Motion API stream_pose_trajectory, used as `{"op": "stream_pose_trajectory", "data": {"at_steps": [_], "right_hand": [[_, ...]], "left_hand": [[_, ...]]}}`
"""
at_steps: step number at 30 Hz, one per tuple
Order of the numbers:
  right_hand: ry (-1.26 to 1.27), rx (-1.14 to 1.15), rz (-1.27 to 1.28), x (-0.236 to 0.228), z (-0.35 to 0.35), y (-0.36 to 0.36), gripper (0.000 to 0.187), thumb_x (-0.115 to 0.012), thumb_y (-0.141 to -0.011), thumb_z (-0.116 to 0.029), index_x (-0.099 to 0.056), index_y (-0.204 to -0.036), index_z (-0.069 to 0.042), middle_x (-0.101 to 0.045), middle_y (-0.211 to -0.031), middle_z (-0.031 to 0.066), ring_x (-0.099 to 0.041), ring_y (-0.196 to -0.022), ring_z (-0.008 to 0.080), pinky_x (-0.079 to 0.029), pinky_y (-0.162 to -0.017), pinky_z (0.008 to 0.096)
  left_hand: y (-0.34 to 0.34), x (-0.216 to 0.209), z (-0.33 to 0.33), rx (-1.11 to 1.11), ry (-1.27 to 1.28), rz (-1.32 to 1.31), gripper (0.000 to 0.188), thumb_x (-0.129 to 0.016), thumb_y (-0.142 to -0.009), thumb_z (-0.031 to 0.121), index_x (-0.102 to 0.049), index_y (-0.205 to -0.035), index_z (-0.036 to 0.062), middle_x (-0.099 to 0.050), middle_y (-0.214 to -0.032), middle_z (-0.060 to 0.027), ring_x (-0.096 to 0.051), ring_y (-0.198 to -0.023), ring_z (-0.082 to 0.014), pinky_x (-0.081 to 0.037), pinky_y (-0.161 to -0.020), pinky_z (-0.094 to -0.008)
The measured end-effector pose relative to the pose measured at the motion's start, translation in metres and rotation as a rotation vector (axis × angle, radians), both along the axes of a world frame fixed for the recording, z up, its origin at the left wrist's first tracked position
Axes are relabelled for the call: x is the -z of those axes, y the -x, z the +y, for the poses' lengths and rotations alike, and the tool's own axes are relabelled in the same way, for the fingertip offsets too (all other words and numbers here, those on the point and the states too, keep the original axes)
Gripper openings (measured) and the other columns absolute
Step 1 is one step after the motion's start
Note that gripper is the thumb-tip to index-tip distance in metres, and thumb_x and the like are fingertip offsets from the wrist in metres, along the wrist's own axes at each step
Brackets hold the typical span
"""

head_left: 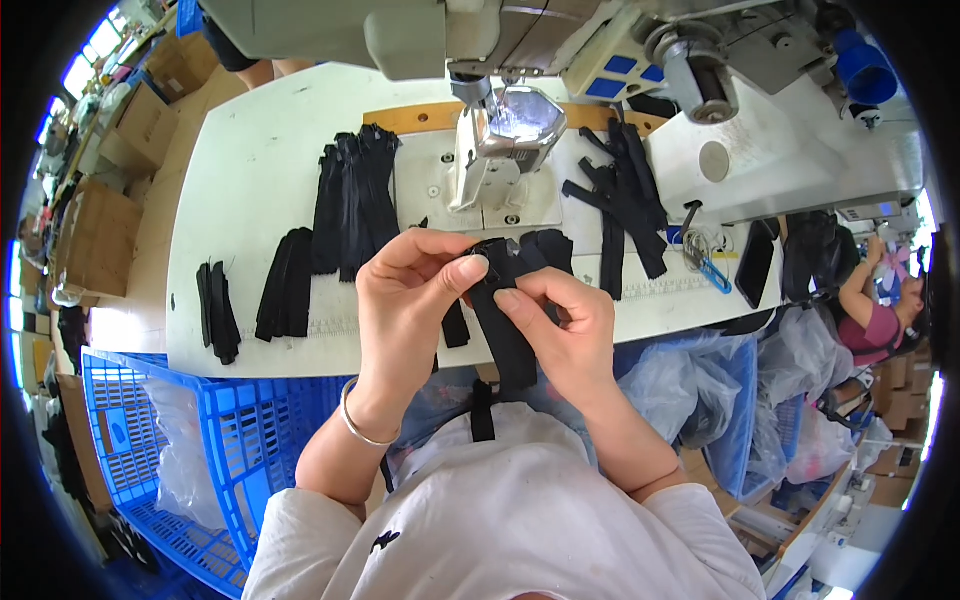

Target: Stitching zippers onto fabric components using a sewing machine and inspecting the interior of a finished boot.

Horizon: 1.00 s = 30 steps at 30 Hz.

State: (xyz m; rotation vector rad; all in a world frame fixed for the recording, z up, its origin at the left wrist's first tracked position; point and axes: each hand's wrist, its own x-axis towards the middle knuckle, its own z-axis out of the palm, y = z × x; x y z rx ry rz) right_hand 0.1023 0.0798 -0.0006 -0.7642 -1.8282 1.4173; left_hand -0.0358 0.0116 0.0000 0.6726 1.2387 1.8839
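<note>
Over the near edge of the white work surface [255, 140], the left hand [405, 300] pinches the upper end of a black strip [510, 350] and the right hand [572, 325] grips it just below, its long axis running toward the person's body [480, 500], lower end angled slightly right.

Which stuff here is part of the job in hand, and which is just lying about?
Likely in the job:
- black strip, pinched by left hand and right hand
- similar strips laid out on the table
- sewing machine

Likely just lying about:
- dark phone-like slab
- cardboard boxes
</note>
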Motion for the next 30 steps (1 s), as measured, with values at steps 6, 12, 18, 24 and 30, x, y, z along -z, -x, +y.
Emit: {"op": "stream_pose_trajectory", "data": {"at_steps": [6,12,18,24,30], "right_hand": [[0.05,0.036,0.098,-0.007,0.024,0.029,0.016,-0.068,-0.085,-0.013,-0.062,-0.077,0.0,-0.054,-0.059,-0.0011,-0.043,-0.056,0.0036,-0.036,-0.051,0.022],[-0.026,0.102,0.149,-0.018,0.042,0.053,0.016,-0.068,-0.085,-0.013,-0.062,-0.077,0.0,-0.052,-0.059,-0.0028,-0.043,-0.056,0.0018,-0.033,-0.049,0.0202],[0.008,0.106,0.201,-0.026,0.046,0.057,0.016,-0.068,-0.086,-0.012,-0.062,-0.076,0.0,-0.051,-0.058,-0.0045,-0.04,-0.054,0.0006,-0.031,-0.048,0.02],[0.031,0.131,0.206,-0.025,0.049,0.061,0.015,-0.068,-0.085,-0.011,-0.063,-0.076,0.0,-0.05,-0.058,-0.0049,-0.04,-0.054,0.0007,-0.03,-0.047,0.0199],[0.032,0.136,0.197,-0.025,0.051,0.06,0.016,-0.067,-0.086,-0.012,-0.063,-0.077,0.001,-0.051,-0.058,-0.0042,-0.042,-0.054,0.0009,-0.032,-0.048,0.02]], "left_hand": [[0.021,-0.012,0.031,-0.036,-0.065,0.015,0.013,-0.071,-0.083,0.007,-0.066,-0.093,0.0003,-0.065,-0.079,-0.0013,-0.055,-0.067,-0.0049,-0.044,-0.061,-0.0185],[0.031,-0.02,0.06,-0.086,-0.106,0.059,0.01,-0.066,-0.087,0.013,-0.063,-0.088,0.0034,-0.059,-0.078,0.0037,-0.048,-0.069,-0.0027,-0.039,-0.063,-0.0192],[0.03,-0.024,0.072,-0.085,-0.128,-0.075,0.01,-0.063,-0.089,0.015,-0.061,-0.09,0.0045,-0.057,-0.079,0.0038,-0.045,-0.067,-0.0028,-0.036,-0.061,-0.0192],[0.03,-0.027,0.076,-0.109,-0.082,-0.095,0.011,-0.064,-0.088,0.015,-0.061,-0.091,0.005,-0.056,-0.078,0.0035,-0.046,-0.066,-0.0029,-0.036,-0.059,-0.0196],[0.024,-0.025,0.08,-0.158,-0.088,-0.17,0.009,-0.063,-0.089,0.014,-0.06,-0.089,0.0056,-0.055,-0.078,0.0036,-0.047,-0.066,-0.0033,-0.037,-0.06,-0.0195]]}}
